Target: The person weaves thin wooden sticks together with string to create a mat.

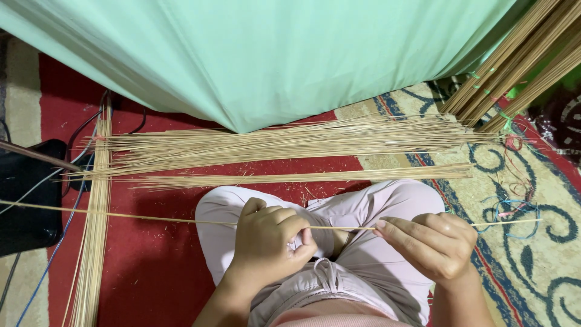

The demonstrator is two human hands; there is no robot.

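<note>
A: Thin stick, pale, very long. Lies level across the lap, over the pale pink trousers, running past both knees.

B: Grip?

A: Left hand curled into a fist around the thin stick, thumb pressed on top. Right hand pinching the same stick between thumb and fingertips, further along. Both closed on it; short span of bare stick between the hands.

B: Beyond the thin stick?

A: Just past the knees, on the far side of the thin stick: loose spread of sticks lying flat, roughly parallel to it, on the red carpet. Further out, mint-green cloth hanging over them.

B: Sides?

A: At the stick's left end: second bundle laid crosswise under it, black object and cables beside. At the right end: patterned rug, coloured string scraps, tied bundles leaning further off.
</note>
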